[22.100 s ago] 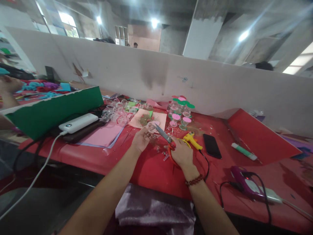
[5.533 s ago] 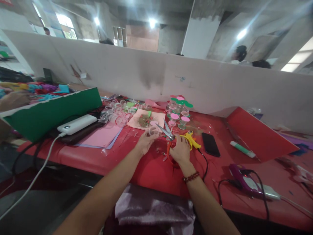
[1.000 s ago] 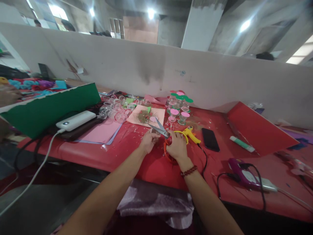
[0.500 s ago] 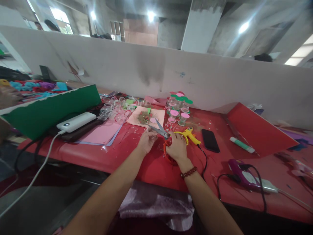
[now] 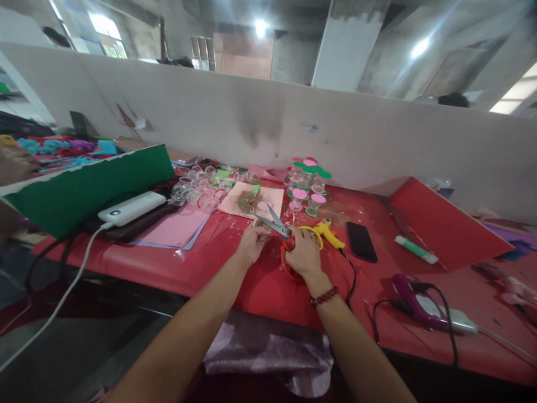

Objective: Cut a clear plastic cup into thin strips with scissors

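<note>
My right hand (image 5: 302, 253) is closed round the handles of a pair of scissors (image 5: 277, 226), one loop yellow and the other orange-red. The grey blades stand apart and point away to the left. Just left of the blades, my left hand (image 5: 251, 243) is closed in a pinch; a small pale or see-through thing seems to be at its fingertips, too unclear to name. Beyond the blades lie peach paper sheets (image 5: 274, 196) with brown and red scraps, a green piece and a pink disc (image 5: 264, 206) on them.
Clear plastic cups (image 5: 197, 190) crowd the back left; stacked ones carry pink discs (image 5: 318, 198). At right are a yellow glue gun (image 5: 330, 234), black phone (image 5: 361, 242), glue stick (image 5: 415, 249) and purple power strip (image 5: 419, 305). A white power bank (image 5: 132, 207) and pink paper (image 5: 172, 226) sit left.
Both hands and the scissors look nearly the same as before. The view has shifted very slightly.
</note>
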Demonstrator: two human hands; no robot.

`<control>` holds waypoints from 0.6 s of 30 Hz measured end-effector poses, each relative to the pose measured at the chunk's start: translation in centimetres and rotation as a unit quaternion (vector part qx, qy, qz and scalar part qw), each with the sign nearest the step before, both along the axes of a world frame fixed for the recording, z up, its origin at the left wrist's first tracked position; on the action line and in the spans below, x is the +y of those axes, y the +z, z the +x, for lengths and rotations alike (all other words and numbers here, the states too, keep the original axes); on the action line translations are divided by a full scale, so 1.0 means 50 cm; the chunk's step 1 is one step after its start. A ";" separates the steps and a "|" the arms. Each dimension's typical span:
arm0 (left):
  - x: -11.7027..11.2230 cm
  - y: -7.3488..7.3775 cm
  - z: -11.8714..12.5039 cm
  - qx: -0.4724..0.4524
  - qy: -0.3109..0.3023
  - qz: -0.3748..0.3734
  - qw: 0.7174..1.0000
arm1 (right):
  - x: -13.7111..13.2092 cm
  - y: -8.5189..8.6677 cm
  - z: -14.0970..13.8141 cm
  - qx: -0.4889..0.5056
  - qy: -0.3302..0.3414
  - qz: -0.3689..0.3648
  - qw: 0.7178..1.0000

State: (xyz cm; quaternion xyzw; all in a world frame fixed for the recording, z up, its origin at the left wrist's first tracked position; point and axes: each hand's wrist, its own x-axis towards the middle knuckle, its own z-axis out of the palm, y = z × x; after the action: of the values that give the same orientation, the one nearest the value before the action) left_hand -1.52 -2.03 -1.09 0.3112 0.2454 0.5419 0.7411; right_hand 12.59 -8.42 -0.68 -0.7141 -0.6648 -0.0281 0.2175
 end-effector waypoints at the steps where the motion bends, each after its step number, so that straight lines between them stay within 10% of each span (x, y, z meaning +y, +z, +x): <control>1: 0.000 0.000 0.000 0.002 0.006 0.001 1.000 | 0.000 0.000 0.000 0.000 0.002 0.000 1.000; 18: 0.000 -0.009 0.004 0.044 0.026 -0.020 0.999 | 0.001 -0.004 0.001 -0.002 0.011 -0.008 1.000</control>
State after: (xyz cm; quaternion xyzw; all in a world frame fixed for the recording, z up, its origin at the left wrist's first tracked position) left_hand -1.31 -2.03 -1.55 0.3135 0.2964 0.5415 0.7216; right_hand 12.64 -8.38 -0.87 -0.7086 -0.6731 -0.0223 0.2105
